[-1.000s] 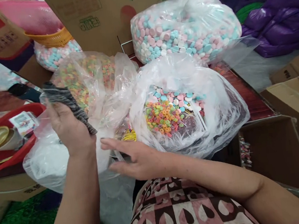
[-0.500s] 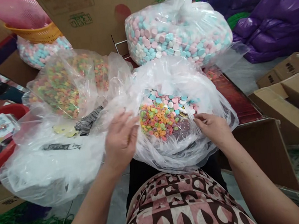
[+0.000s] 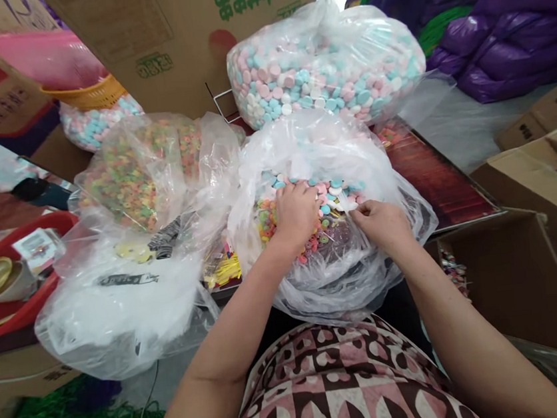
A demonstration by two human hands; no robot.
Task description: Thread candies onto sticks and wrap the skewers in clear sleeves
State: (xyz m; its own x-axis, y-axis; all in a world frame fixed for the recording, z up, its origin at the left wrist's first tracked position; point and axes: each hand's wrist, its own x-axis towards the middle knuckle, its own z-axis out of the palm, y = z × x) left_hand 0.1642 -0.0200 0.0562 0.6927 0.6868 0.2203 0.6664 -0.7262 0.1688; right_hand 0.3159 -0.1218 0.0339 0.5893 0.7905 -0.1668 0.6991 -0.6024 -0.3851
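An opened clear plastic bag (image 3: 301,146) lies spread before me. Inside it are pink, blue and white tablet-shaped candies (image 3: 326,193) and a heap of colourful ring-shaped pieces (image 3: 266,220). My left hand (image 3: 298,215) is over the bag's contents, back of the hand up, fingers bent down at the border between tablets and rings. Its fingertips are hidden, so whatever they pinch does not show. On the right side of the opening, my right hand (image 3: 383,222) pinches the ends of some thin white sticks (image 3: 344,205) between thumb and forefinger.
Behind stands a large tied bag of pastel tablets (image 3: 322,63). To the left lie a bag of ring pieces (image 3: 134,178), a white plastic bag (image 3: 120,321) and a red basin (image 3: 51,288). Open cardboard boxes (image 3: 513,283) stand at the right, beside the dark red tabletop (image 3: 440,177).
My left hand has moved right, from beside the bag's opening onto the candies, and its fingers have bent down. My right hand stays at the white sticks. The camera view has shifted slightly.
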